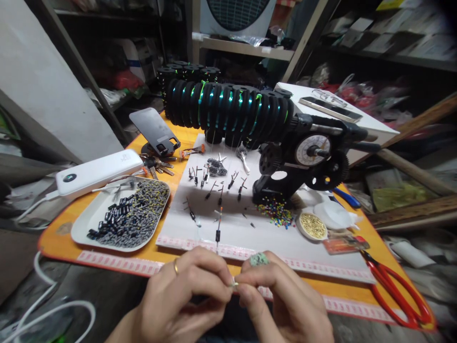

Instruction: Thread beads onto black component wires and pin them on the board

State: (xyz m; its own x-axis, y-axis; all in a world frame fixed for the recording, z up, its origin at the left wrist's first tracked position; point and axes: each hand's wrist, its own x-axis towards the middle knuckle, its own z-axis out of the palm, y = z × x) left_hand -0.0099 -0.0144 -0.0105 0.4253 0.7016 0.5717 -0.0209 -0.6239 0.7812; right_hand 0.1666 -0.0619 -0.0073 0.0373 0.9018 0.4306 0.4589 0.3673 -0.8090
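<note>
My left hand (189, 290), with a gold ring on one finger, is closed in a pinch at the front edge of the table. Fingertip to fingertip with it, my right hand (282, 295) pinches too; a green speckled wrap (259, 258) sits on one of its fingers. Between them shows a tiny pale piece (234, 284), too small to name. Just beyond the hands, a small black cylinder with an orange-tipped stem (218, 236) lies on the white board (271, 247). Several similar black pieces with thin stems (220, 200) are scattered farther back.
A white tray (80, 233) of small grey and black parts stands left, beside a white power bank (100, 171). A black geared winding device (232, 112) spans the back. Coloured beads (276, 213), a dish of gold beads (313, 226) and red-handled scissors (396, 290) lie right.
</note>
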